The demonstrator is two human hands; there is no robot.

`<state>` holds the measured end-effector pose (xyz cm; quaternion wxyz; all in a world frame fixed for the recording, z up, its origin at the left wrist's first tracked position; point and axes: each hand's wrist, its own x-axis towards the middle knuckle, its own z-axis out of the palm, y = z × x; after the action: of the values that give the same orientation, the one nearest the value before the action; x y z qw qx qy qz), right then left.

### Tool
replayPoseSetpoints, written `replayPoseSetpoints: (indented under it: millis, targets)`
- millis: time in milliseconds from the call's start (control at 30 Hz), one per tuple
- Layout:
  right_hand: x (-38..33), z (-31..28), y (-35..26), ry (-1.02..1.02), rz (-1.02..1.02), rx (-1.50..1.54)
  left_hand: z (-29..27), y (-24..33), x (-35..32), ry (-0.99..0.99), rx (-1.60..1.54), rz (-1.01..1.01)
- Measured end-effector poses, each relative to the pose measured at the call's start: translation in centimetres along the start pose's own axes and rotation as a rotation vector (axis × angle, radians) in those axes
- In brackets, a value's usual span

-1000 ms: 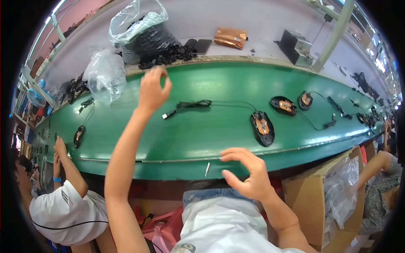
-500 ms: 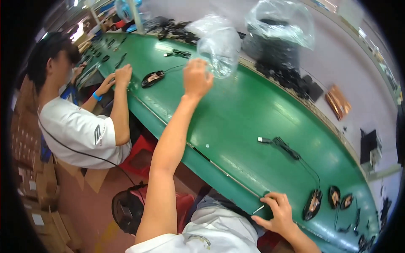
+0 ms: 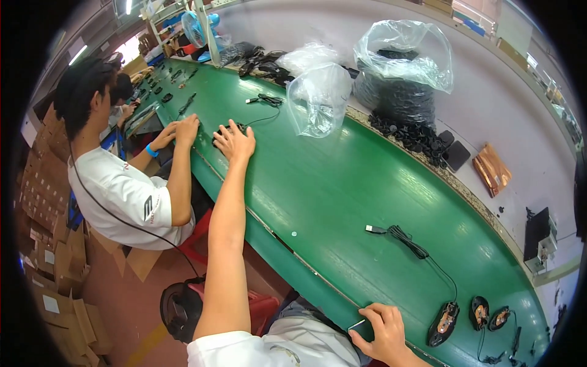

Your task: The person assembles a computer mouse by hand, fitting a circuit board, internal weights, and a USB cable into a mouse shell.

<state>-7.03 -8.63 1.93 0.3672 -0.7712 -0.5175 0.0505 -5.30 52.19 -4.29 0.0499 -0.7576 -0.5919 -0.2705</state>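
Note:
My left hand (image 3: pixel 234 144) reaches to the far left of the green table, fingers spread over an opened black computer mouse (image 3: pixel 216 138) and covering most of it. The mouse's cable (image 3: pixel 266 100), coiled with a pale USB plug, lies beyond. At the near table edge, my right hand (image 3: pixel 384 333) is curled, with a thin bright strip (image 3: pixel 356 325) between thumb and fingers; what it belongs to I cannot make out. To its right lies another open-shelled mouse (image 3: pixel 443 324), joined to a bundled black cable (image 3: pixel 406 240).
A co-worker (image 3: pixel 125 189) sits at left, hands (image 3: pixel 183 129) at the table edge. Clear plastic bags (image 3: pixel 319 101) and a bag of black parts (image 3: pixel 397 92) stand along the back. More mouse parts (image 3: pixel 480 313) lie at right. A red stool (image 3: pixel 263 312) is below.
My left hand has moved left and nearer, from beside the plastic bag onto the mouse. My right hand stays at the table edge. The whole view has shifted slightly.

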Motion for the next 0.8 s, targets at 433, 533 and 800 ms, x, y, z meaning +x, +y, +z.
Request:
replayPoseSetpoints:
  millis: [433, 533, 800]
  targets:
    - [-0.3, -0.4, -0.3, -0.093, -0.283, -0.103, -13.3, 16.2, -20.7, 0.177, -1.027, 0.993]
    - [-0.9, 0.4, 1.4, -0.137, -0.306, -0.115, -15.5, 18.9, -29.6, -0.033, -1.176, 1.342]
    - [-0.9, 0.3, 1.4, -0.106, -0.223, -0.137, -16.3, 18.9, -38.0, -0.323, -1.515, 1.668]
